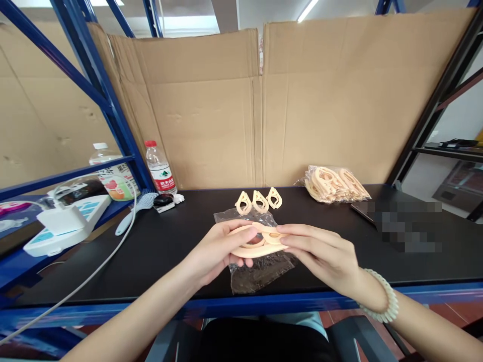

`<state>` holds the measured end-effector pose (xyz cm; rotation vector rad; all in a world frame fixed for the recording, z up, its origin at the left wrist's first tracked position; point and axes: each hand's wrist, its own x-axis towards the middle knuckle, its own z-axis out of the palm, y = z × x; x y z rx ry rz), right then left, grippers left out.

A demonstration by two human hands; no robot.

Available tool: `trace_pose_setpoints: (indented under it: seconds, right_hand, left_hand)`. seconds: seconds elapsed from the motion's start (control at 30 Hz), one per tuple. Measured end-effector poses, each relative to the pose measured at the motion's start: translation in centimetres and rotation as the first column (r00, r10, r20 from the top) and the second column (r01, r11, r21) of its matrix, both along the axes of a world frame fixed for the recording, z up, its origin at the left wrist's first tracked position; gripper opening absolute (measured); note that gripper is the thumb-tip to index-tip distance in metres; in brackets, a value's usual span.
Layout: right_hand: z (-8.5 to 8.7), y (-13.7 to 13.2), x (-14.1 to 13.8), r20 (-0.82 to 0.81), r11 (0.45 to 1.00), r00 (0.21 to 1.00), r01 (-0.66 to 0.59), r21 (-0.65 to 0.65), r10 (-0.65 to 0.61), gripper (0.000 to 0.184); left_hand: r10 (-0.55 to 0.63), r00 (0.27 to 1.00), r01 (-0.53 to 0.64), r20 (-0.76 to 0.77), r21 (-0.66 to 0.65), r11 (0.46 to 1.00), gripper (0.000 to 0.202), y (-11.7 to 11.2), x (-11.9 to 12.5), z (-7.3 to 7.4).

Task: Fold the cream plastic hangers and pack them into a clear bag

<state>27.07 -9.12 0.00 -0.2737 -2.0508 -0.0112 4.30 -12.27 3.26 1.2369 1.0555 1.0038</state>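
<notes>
A cream, teardrop-shaped openwork piece (264, 250) is held level between my two hands, above the table's front part. My left hand (222, 246) grips its left end, thumb on top and fingers beneath. On its right end, the fingers of my right hand (324, 251) are closed; a pale beaded bracelet circles that wrist. Below the piece lies a crumpled clear plastic bag (256, 276), partly hidden by my hands. Just behind, three smaller cream teardrop-shaped pieces (260, 202) stand side by side in a row.
A clear bag full of cream pieces (335, 185) lies at the back right, near a dark flat object (364, 212). At left are a water bottle (160, 168), a pale blue hairbrush (138, 210), a power strip (68, 226) and a white cable (109, 259). Cardboard (211, 110) walls the back.
</notes>
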Motion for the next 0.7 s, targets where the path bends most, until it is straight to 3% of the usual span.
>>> trace_pose_setpoints:
  seconds: [0.13,0.27,0.4,0.6,0.7]
  right_hand:
    - [-0.7,0.7,-0.4,0.052,1.0,0.998,0.024,-0.01,-0.023,0.032]
    - [0.0,0.6,0.0,0.182,0.991,0.981,0.036,0.132,-0.06,0.037]
    - [0.8,0.4,0.3,0.211,0.973,0.972,0.051,0.226,-0.1,0.04]
    - [0.9,-0.5,1.2,0.178,0.965,0.983,-0.004,0.264,-0.044,0.046]
    - [0.7,-1.1,2.2,0.174,0.963,0.979,0.057,0.262,-0.105,0.049]
  left_hand:
    - [0.08,0.996,-0.079,-0.031,0.059,0.995,0.035,-0.2,0.3,-0.4]
    - [0.09,0.996,-0.088,-0.028,0.075,0.993,0.036,-0.4,-0.1,-0.5]
    - [0.111,0.993,-0.107,-0.035,0.109,0.988,0.036,-0.4,-0.2,-0.5]
    - [0.115,0.989,-0.117,0.093,0.015,0.993,0.047,-0.6,-0.3,-0.6]
    - [0.259,0.965,-0.259,0.033,0.242,0.935,0.033,-1.0,-0.7,-1.4]
